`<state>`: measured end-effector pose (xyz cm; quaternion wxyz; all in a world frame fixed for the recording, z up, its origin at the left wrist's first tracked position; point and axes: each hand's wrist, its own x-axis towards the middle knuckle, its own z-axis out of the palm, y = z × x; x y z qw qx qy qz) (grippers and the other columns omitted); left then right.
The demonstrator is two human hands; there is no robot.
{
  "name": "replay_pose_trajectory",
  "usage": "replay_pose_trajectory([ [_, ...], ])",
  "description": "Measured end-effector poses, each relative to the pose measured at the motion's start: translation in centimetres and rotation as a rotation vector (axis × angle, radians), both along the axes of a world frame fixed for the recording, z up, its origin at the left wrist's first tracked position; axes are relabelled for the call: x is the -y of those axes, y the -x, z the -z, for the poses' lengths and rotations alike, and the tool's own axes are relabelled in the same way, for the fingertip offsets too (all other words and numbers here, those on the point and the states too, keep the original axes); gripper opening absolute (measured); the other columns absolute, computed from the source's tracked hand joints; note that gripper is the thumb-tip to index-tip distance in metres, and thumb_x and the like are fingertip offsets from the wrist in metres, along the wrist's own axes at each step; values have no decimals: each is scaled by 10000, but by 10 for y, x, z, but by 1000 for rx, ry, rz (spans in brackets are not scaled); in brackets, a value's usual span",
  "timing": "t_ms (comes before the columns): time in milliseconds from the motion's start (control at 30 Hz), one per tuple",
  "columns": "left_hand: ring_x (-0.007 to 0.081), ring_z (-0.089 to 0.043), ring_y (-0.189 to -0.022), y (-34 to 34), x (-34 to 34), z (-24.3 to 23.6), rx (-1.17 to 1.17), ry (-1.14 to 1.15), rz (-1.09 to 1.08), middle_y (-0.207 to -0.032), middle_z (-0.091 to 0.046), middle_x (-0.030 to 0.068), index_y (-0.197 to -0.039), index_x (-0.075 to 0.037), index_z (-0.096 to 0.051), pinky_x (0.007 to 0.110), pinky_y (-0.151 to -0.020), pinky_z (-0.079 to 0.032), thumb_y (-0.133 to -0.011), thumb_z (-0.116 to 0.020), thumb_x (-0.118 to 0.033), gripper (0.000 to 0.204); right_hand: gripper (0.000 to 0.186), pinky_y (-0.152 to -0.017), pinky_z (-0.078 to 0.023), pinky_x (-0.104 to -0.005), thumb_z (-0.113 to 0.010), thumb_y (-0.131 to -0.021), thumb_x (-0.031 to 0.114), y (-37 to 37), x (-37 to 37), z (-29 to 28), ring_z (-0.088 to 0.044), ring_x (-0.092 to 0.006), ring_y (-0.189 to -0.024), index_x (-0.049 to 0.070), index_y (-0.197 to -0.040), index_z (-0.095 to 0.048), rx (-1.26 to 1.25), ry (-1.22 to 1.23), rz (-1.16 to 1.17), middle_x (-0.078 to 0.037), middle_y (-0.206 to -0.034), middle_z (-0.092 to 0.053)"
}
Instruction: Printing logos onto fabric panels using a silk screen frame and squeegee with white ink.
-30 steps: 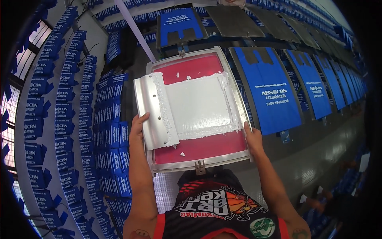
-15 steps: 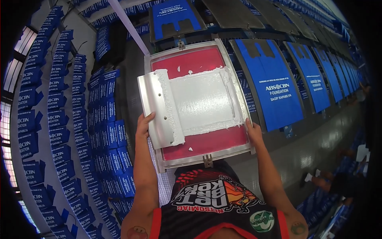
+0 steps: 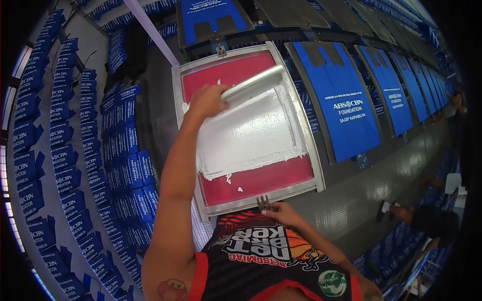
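Note:
A screen-printing frame (image 3: 315,165) with a metal border lies in front of me, its mesh pink at both ends and coated with white ink (image 3: 246,133) in the middle. My left hand (image 3: 207,103) is closed around one end of a metal squeegee (image 3: 256,83), which slants across the far part of the screen. The squeegee's lower edge is hidden from view. At the frame's near edge, my right hand (image 3: 285,213) has its thumb and fingers closed at a metal bracket (image 3: 262,202).
Blue printed bag panels (image 3: 346,105) lie on dark boards in a row to the right. Another blue panel (image 3: 213,15) sits beyond the frame. Many blue printed pieces (image 3: 123,160) hang or lie in rows at left. A person (image 3: 427,220) is at the far right.
The squeegee has turned from lengthwise at the screen's left side to crosswise at its far end. My left hand moved up with it; my right hand went from the right border to the near bracket.

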<state>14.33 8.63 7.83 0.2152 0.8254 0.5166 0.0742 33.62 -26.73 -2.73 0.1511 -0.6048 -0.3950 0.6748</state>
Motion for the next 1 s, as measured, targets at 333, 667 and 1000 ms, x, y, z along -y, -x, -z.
replay_pose_trajectory([
  [333,296,-612,-772,-2,107,120,193,-555,74,-774,-651,91,-996,-140,-652,424,-635,-504,-726,-577,-43,297,171,-526,-428,-226,-685,-833,181,9,9,11,-556,-47,-555,14,-849,-719,131,-13,226,-14,-626,-645],
  [667,366,-621,-823,-4,167,11,3,44,69,-839,-657,161,-1041,-134,-646,468,-714,-486,-682,-571,-39,379,384,-718,-501,-370,-711,-781,392,-13,-14,2,-660,-296,-759,41,-935,-699,325,-180,-247,-175,-786,-671],
  [1000,334,-646,-791,3,171,35,-138,206,75,-810,-672,149,-966,-122,-668,477,-772,-490,-644,-629,-78,327,283,-641,-510,-448,-767,-671,169,-93,-177,-53,-652,-319,-762,76,-865,-583,818,-914,-742,-121,-832,-657],
])
